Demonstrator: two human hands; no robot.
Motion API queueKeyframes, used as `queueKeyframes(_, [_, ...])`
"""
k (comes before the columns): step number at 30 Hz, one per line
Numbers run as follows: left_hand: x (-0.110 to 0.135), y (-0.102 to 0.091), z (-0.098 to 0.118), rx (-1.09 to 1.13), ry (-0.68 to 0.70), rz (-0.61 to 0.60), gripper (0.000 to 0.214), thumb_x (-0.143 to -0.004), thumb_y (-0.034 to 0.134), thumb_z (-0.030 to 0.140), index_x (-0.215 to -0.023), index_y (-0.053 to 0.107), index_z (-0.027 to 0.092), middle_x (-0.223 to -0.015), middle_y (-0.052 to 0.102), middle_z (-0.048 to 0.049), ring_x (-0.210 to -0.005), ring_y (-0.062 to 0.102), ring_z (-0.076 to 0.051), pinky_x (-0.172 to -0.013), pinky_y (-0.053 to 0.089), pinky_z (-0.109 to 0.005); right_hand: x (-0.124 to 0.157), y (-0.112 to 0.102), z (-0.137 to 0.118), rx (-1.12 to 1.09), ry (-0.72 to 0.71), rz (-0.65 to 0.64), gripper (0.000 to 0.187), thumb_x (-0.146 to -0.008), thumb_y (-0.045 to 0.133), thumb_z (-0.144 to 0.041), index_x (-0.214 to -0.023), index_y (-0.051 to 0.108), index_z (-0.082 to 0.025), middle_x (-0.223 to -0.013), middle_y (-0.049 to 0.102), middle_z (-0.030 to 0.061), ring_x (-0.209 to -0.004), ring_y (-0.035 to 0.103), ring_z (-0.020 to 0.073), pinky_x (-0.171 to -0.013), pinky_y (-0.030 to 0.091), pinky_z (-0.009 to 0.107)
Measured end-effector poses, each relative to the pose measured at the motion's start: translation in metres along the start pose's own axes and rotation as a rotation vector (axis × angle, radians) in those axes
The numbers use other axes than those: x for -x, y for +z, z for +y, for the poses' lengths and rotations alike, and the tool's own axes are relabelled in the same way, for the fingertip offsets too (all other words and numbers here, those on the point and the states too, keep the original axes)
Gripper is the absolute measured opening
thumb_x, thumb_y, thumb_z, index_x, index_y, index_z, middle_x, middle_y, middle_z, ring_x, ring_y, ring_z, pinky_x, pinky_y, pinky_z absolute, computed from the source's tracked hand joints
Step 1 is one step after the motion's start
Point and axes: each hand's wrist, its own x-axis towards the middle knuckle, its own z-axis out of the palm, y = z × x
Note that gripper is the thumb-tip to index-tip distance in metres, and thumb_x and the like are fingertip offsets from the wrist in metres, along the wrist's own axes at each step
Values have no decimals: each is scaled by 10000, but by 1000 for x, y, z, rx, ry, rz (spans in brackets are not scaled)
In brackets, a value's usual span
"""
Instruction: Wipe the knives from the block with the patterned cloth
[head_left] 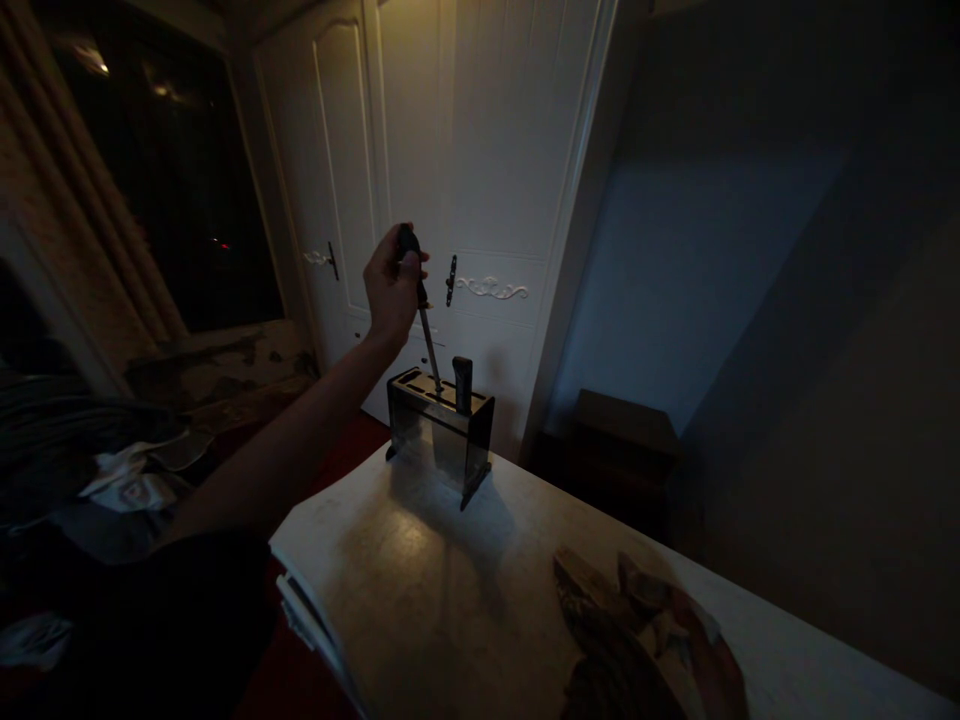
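My left hand [391, 285] is closed round the black handle of a honing steel [429, 345]. Its thin metal rod points down, with the tip at a slot in the top of a knife block [427, 440]. The block has shiny sides and dark feet, and stands on a white tabletop [360, 560]. A black-handled knife [463, 382] is upright in the block's right end, its blade hidden inside. At the lower right, in shadow, my right hand [712, 650] is closed on a crumpled patterned cloth [600, 610] that rests on the tabletop.
A white wardrobe [510, 150] with dark handles rises behind the table. A low brown cabinet [626, 420] stands by the wall at right. Clothes and a pale bag [131, 480] lie in a heap on the left, below a curtain [82, 170] and dark window.
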Motion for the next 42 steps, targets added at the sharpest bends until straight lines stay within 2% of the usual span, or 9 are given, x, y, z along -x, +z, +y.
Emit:
queueKeyframes(7, [16, 4, -10, -102, -32, -26, 494, -825, 607, 518, -1224, 584, 227, -999, 673, -73, -840, 644, -176, -674, 515, -279, 6, 2, -9, -38, 11, 38, 715, -389, 700, -739, -807, 656, -161, -827, 731, 120, -908, 655, 362, -741, 510, 407])
queueKeyframes(14, [23, 10, -8, -136, -111, -19, 441, -787, 668, 415, -1184, 625, 228, -985, 694, -58, -762, 631, -149, -670, 515, -258, -5, 0, 2, 22, -48, 31, 720, -461, 664, -760, -840, 674, -148, -737, 712, 104, -884, 655, 362, -750, 507, 422])
queueKeyframes(18, [31, 11, -7, -143, -182, -43, 432, -746, 708, 360, -1150, 650, 215, -972, 691, -55, -753, 632, -151, -641, 511, -248, -8, 0, 5, 23, -40, 23, 723, -449, 649, -770, -836, 661, -158, -784, 720, 102, -914, 652, 361, -761, 506, 416])
queueKeyframes(30, [83, 7, -15, -180, -374, -13, 357, -660, 702, 213, -1016, 684, 185, -860, 687, -43, -682, 609, -150, -569, 506, -245, -10, -1, 10, -43, -68, -11, 692, -462, 688, -724, -855, 646, -157, -818, 726, 98, -957, 653, 365, -745, 530, 411])
queueKeyframes(36, [111, 3, -21, -210, -431, -11, 351, -678, 672, 225, -1028, 681, 190, -859, 680, -41, -700, 609, -157, -587, 507, -260, -14, -3, 12, 13, -68, -23, 694, -515, 664, -752, -887, 642, -167, -868, 731, 106, -978, 648, 362, -760, 533, 414])
queueKeyframes(42, [124, -5, -27, -205, -469, -39, 375, -678, 699, 254, -1043, 680, 171, -889, 678, -54, -744, 619, -163, -647, 503, -267, -13, -2, 15, -48, -86, -36, 730, -510, 684, -735, -932, 640, -141, -927, 728, 118, -999, 645, 359, -772, 534, 409])
